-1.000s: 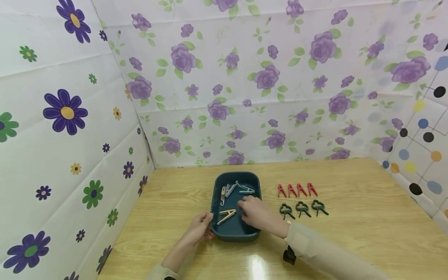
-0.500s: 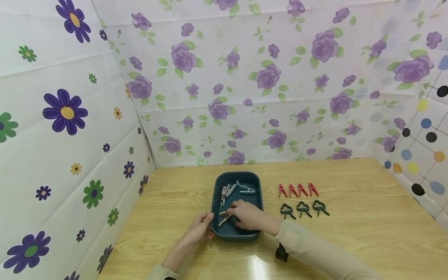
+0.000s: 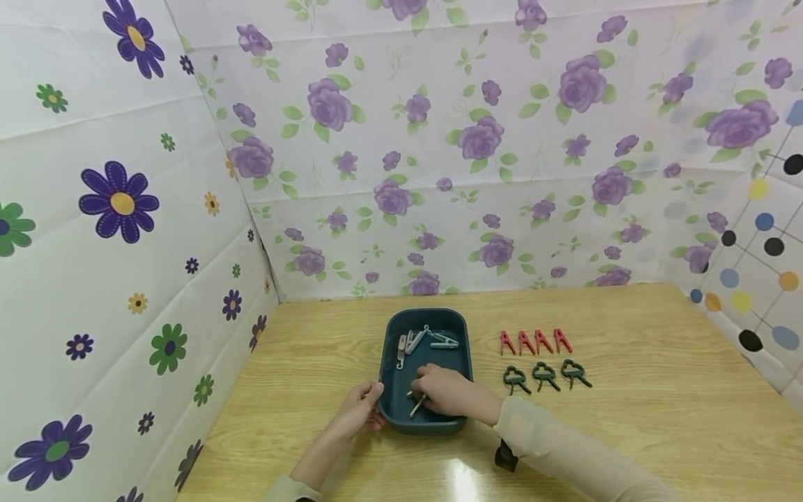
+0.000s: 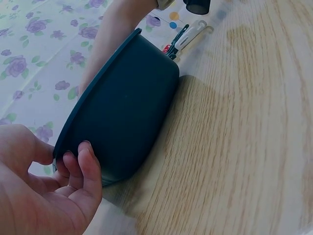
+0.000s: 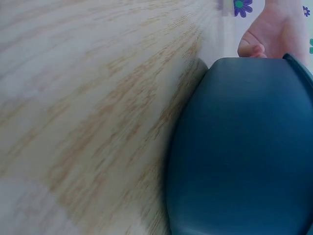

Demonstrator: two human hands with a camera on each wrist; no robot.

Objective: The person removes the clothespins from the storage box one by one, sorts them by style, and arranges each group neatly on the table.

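One wood table [image 3: 652, 418] carries the teal bin [image 3: 424, 427], long sides running away from you. Your left hand [image 3: 360, 409] holds it from outside the left wall, thumb at the rim, fingers curled against the outer face. Your right hand [image 3: 447, 392] is over the right wall and is the nearer by far to the tan clip [image 3: 418, 406]: its bent fingers are right on the clip, seemingly pinching it. That clip is in the front part of the bin, poking out to the left of your fingers, its long axis slanting from near-left to far-right.

Your knuckles cover its far end, so you can't check how firm the pinch is or whether it touches the floor. Both wrist views show only the bin's outer wall, not the clip; your right fingertips are missing from the right one.
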